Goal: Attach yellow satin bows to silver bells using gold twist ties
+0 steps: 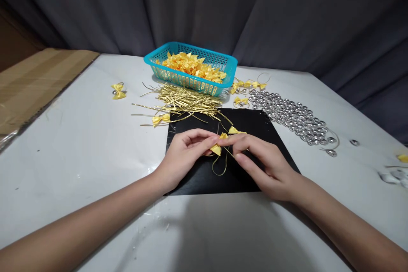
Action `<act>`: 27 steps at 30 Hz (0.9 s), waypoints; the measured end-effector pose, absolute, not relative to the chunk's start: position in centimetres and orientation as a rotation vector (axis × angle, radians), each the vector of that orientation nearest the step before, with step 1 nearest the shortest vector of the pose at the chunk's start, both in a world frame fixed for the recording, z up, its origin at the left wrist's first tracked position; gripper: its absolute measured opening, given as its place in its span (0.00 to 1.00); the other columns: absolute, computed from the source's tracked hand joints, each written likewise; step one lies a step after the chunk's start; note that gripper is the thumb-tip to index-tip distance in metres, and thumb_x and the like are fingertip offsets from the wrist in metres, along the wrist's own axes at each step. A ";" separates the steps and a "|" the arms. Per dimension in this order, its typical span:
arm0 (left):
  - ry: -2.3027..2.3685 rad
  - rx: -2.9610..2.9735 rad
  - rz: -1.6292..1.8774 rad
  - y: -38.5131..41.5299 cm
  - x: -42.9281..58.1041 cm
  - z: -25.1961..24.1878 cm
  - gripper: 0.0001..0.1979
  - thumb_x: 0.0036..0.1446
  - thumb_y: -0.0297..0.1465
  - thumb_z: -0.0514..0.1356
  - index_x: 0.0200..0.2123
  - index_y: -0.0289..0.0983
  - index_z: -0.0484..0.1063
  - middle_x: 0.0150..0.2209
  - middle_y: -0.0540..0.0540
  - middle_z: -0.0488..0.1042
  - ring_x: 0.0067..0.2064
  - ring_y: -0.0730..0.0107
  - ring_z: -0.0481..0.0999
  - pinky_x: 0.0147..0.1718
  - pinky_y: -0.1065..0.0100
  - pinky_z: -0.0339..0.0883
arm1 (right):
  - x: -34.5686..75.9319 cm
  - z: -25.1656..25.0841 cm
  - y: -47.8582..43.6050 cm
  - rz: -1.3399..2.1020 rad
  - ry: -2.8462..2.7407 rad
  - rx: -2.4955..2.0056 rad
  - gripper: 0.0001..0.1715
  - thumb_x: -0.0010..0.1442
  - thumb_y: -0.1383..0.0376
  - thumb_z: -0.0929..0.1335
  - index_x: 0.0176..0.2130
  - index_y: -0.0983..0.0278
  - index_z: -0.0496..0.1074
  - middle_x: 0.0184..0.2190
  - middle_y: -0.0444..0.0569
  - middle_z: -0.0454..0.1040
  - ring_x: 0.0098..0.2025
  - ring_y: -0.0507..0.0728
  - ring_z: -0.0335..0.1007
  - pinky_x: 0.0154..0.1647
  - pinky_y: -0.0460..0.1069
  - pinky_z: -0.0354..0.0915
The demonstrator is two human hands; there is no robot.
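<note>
Over a black mat [191,178], my left hand [188,153] pinches a yellow ribbon bow [216,149] between thumb and fingers. My right hand [267,163] reaches in from the other side, its index fingertip pressing on the bow. A thin gold tie [228,151] runs from the bow to the right thumb and middle finger, which appear closed on its end. Below the bow hangs a loop of gold cord [219,173]. Just behind my right fingers lies another yellow bow [236,130], partly hidden by them.
Behind the mat lies a pile of gold ties [188,100]. A blue basket [234,66] holds yellow bows. Many silver beads [293,114] spread to the right. Finished-looking bows with beads [118,91] lie left and near the basket. Cardboard [47,80] borders the left side.
</note>
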State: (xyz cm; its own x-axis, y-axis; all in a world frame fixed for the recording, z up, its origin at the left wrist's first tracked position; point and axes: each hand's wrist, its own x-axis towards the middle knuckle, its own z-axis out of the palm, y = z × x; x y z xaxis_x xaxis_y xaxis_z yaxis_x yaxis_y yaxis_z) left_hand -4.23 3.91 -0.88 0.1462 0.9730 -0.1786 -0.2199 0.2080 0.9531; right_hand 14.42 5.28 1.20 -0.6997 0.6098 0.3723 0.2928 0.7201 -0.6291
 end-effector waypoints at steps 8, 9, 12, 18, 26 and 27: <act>1.020 0.925 1.082 4.0 -4.1 -0.9 0.06 0.51 0.32 0.63 0.30 0.34 0.75 0.29 0.51 0.75 0.30 0.79 0.71 0.32 0.76 0.64 | 14.4 1.3 5.4 0.671 -2.278 -0.723 0.06 0.61 0.73 0.60 0.33 0.64 0.63 0.42 0.52 0.65 0.45 0.53 0.64 0.47 0.49 0.62; 1.028 0.919 1.085 4.0 -4.1 -0.9 0.06 0.51 0.32 0.63 0.29 0.34 0.75 0.29 0.51 0.75 0.30 0.79 0.70 0.31 0.76 0.64 | 14.4 1.3 5.4 0.652 -2.253 -0.749 0.06 0.61 0.72 0.60 0.33 0.64 0.63 0.40 0.51 0.65 0.44 0.53 0.64 0.45 0.49 0.63; 1.060 0.889 1.099 4.0 -4.1 -0.8 0.07 0.49 0.32 0.64 0.29 0.34 0.75 0.30 0.50 0.75 0.30 0.78 0.70 0.32 0.75 0.65 | 14.6 1.4 5.2 0.719 -2.190 -0.835 0.06 0.62 0.70 0.60 0.32 0.64 0.62 0.31 0.47 0.63 0.31 0.50 0.63 0.31 0.44 0.63; 1.063 0.863 1.110 4.1 -4.0 -0.8 0.06 0.49 0.32 0.64 0.28 0.34 0.75 0.30 0.50 0.74 0.30 0.77 0.70 0.33 0.73 0.64 | 14.8 2.2 4.8 0.696 -2.404 -0.887 0.07 0.61 0.72 0.60 0.31 0.64 0.62 0.19 0.39 0.56 0.18 0.45 0.48 0.17 0.41 0.49; 1.086 1.030 1.062 3.9 -3.9 -0.7 0.08 0.52 0.33 0.61 0.29 0.34 0.72 0.30 0.50 0.72 0.31 0.75 0.70 0.32 0.73 0.65 | 15.4 3.3 4.8 0.585 -2.415 -0.879 0.05 0.59 0.73 0.62 0.31 0.65 0.63 0.20 0.40 0.59 0.18 0.44 0.48 0.16 0.40 0.49; 1.091 1.074 1.045 3.8 -3.9 -0.6 0.08 0.53 0.33 0.60 0.29 0.34 0.72 0.30 0.50 0.72 0.31 0.75 0.69 0.32 0.73 0.65 | 15.5 3.4 4.8 0.567 -2.398 -0.882 0.05 0.59 0.72 0.62 0.32 0.65 0.64 0.19 0.39 0.58 0.17 0.44 0.47 0.15 0.41 0.48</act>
